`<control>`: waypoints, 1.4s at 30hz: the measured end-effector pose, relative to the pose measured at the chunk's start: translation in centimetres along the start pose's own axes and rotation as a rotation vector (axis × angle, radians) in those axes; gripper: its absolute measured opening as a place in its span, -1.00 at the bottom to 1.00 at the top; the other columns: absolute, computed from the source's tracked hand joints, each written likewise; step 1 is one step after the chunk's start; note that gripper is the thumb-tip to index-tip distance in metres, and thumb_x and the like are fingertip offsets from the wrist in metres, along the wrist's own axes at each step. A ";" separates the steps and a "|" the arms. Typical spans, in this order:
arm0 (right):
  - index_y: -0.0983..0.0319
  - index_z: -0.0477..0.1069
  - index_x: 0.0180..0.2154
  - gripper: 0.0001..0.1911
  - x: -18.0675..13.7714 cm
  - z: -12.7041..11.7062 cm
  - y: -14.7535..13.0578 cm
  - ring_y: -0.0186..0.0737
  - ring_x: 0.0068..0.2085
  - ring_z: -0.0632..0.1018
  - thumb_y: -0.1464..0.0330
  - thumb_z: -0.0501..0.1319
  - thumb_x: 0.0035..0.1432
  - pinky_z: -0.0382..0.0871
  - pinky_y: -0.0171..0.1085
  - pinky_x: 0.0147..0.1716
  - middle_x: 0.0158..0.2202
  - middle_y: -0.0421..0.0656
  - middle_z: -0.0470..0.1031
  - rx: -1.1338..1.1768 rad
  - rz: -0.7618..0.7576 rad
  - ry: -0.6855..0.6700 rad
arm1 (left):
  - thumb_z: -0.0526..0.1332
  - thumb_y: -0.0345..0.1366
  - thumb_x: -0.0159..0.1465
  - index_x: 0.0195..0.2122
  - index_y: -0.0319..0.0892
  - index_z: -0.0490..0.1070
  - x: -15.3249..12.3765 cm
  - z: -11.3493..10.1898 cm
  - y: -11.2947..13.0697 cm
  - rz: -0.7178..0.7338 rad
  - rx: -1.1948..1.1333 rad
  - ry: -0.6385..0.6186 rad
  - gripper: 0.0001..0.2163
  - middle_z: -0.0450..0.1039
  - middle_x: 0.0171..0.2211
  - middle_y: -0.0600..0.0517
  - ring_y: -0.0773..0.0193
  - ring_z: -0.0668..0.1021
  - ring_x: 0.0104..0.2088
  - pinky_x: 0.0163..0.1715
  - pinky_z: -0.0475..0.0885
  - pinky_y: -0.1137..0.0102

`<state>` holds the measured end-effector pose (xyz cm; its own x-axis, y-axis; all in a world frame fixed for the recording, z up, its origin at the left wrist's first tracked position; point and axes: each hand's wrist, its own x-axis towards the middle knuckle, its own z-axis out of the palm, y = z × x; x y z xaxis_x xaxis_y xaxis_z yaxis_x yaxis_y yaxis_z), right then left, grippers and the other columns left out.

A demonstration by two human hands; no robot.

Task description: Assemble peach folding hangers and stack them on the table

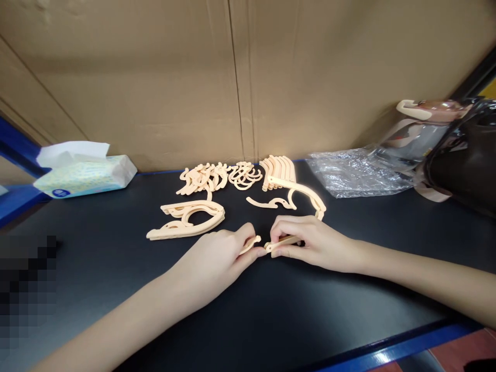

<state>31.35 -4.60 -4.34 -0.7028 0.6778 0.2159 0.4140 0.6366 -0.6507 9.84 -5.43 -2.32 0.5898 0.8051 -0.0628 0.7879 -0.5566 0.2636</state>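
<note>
Your left hand (222,254) pinches a small curved piece (251,244) between thumb and fingers, low over the black surface (240,325). Your right hand (315,242) grips a straight-looking piece (284,242) whose rounded end points toward your left thumb. The tips of the two pieces sit near each other, with a small gap between.

Just beyond your right hand, a long curved arm (300,188) runs down behind your fingers; you cannot tell whether it joins the piece you grip. A notched piece (267,204) lies near it. Beyond your left hand rests a folded assembly (209,225) of pale parts. Farther back lie a heap of hooked pieces (197,178), a cluster of thin hooks (246,175) and a row of arms (279,168). A tissue pack (89,175) stands at the far left, crinkled clear plastic (352,173) at the right.
</note>
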 end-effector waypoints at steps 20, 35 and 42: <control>0.20 0.27 -0.20 -0.91 -0.2 0.0 0.5 -0.36 -0.35 0.48 0.36 0.08 0.24 0.20 -0.39 -0.40 -0.32 -0.26 0.49 -0.375 -0.060 0.000 | -0.05 -0.23 0.32 -0.50 -0.14 0.22 0.1 0.5 0.0 0.018 -0.174 -0.057 -0.74 0.24 -0.60 0.15 0.37 0.30 -0.58 -0.55 0.05 0.44; 0.23 0.39 -0.17 -0.73 -0.1 -0.3 0.6 -0.35 -0.35 0.47 0.27 -0.03 0.32 0.25 -0.38 -0.37 -0.34 -0.21 0.47 -0.393 -0.061 -0.015 | -0.21 -0.16 0.38 -0.45 -0.11 0.03 0.2 -0.5 -0.2 -0.012 -0.192 0.048 -0.73 0.15 -0.58 0.18 0.31 0.31 -0.55 -0.51 0.11 0.40; 0.17 0.40 -0.09 -0.73 -0.2 -0.1 0.9 -0.40 -0.39 0.48 0.27 -0.01 0.31 0.25 -0.42 -0.39 -0.35 -0.25 0.49 -0.435 -0.128 0.018 | -0.24 -0.13 0.38 -0.44 -0.11 0.05 0.1 -0.2 -0.1 0.032 -0.180 -0.014 -0.70 0.21 -0.55 0.17 0.30 0.32 -0.53 -0.50 0.11 0.39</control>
<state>31.88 -4.13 -4.93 -0.7556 0.5874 0.2899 0.5317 0.8085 -0.2523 9.79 -5.20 -2.16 0.6178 0.7836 -0.0648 0.7247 -0.5355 0.4335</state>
